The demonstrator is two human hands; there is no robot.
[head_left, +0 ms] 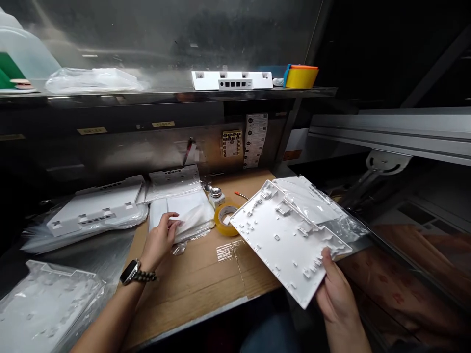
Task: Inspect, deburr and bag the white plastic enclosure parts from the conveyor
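My right hand (336,289) grips one corner of a white plastic housing panel (268,240). The panel is tilted above the bench, its inner side with small posts and clips facing me. At the left, my left hand (162,240) pinches the edge of a thin, whitish, soft-looking sheet (191,219); whether it is cloth or film I cannot tell. Under that sheet lies a stack of white pieces in clear plastic (158,208). A roll of yellowish clear tape (224,226) sits between my hands, close to the panel's left corner. Behind it stands a small white bottle with a metal top (216,196).
Bagged white panels lie at the left (99,211), the lower left (44,309) and behind the held panel (312,201). Cardboard (191,284) covers the bench. A metal shelf (165,95) carries a white housing (231,81) and a yellow container (301,77). A metal rail (397,135) runs along the right.
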